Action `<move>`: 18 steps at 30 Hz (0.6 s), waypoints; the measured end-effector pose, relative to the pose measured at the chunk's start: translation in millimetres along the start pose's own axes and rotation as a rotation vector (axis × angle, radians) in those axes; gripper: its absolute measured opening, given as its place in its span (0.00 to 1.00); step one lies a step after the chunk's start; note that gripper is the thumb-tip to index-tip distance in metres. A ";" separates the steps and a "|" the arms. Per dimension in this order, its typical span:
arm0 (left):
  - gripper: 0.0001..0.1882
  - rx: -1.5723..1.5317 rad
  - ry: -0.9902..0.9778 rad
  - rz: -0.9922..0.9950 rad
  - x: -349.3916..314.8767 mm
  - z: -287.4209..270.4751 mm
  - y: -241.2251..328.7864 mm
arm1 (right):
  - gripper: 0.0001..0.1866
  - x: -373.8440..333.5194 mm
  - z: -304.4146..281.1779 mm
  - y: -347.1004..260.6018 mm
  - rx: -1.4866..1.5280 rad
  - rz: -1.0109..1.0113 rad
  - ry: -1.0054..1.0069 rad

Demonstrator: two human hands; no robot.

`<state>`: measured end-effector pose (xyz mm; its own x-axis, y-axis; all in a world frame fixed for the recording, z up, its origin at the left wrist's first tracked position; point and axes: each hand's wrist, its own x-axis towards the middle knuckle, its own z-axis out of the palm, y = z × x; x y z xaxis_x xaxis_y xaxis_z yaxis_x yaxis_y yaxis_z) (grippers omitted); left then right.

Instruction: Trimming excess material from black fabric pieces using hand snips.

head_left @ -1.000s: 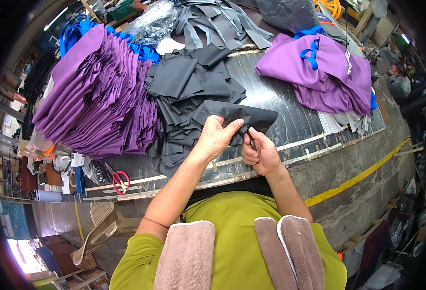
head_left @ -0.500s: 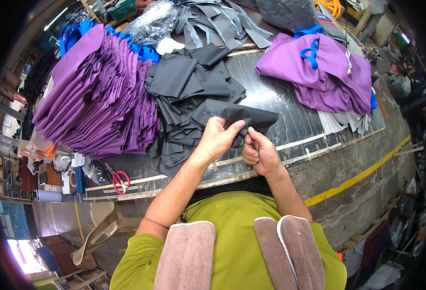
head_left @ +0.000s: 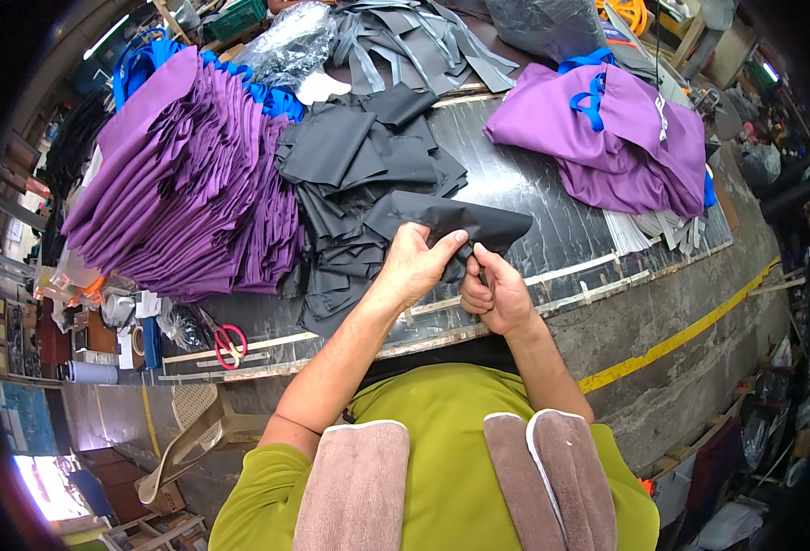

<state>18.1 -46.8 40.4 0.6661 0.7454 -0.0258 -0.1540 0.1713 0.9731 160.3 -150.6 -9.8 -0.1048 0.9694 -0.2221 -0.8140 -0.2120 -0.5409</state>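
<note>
1. Two bare hands meet at the near edge of one black sheet (head_left: 492, 220): the left hand (head_left: 411, 260) pinches it, thumb extended to the right, while the right hand (head_left: 494, 292) sits just beside, fingers curled in and thumb pressed down around a small dark object (head_left: 481, 274), too hidden to identify.
2. The sheet lies on the far side of both hands, its long axis running left to right; the left hand grips near its middle, and the right hand is nearer its loose right corner.
3. The sheet looks thin, smooth and pliable, with a dull sheen and a pointed right end.
4. Behind and to the left, a black pile (head_left: 354, 151) of similar flat pieces spreads in loose, uneven folds.
5. Beneath is the table (head_left: 492, 156), dark, glossy and scuffed, with pale tape along its near edge.
6. Farther left, a tall purple stack (head_left: 185, 184) shows many thin, wavy cloth layers; blue straps (head_left: 276, 101) stick out at its far side. Scissors (head_left: 230, 347) with pink looped handles lie at the near left.
7. At the far right rests a soft, rumpled purple bundle (head_left: 616, 138).
8. Farthest off are long grey strips (head_left: 414, 46), tangled and flat, beside crinkled clear plastic (head_left: 290, 41).
</note>
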 end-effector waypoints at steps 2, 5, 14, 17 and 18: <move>0.08 -0.014 -0.006 0.000 0.1 0.0 -0.4 | 0.20 0.0 -0.4 -0.1 -0.005 -0.002 0.005; 0.08 0.016 -0.006 0.031 0.6 -0.3 -1.4 | 0.20 0.6 -2.8 1.1 -0.014 -0.007 0.002; 0.09 0.014 -0.008 0.001 -0.1 0.4 -2.5 | 0.22 -1.6 1.2 3.7 0.031 -0.003 0.002; 0.09 -0.019 -0.056 -0.023 1.3 -2.5 -5.6 | 0.19 -3.5 4.7 3.1 0.053 -0.030 -0.002; 0.09 -0.007 -0.021 0.012 1.4 -2.0 -7.4 | 0.17 -3.8 5.4 3.3 -0.071 -0.112 0.027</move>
<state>18.7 -45.7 32.7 0.6794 0.7337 -0.0094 -0.1674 0.1674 0.9716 154.9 -154.3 -6.4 0.0007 0.9840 -0.1782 -0.7770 -0.1117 -0.6196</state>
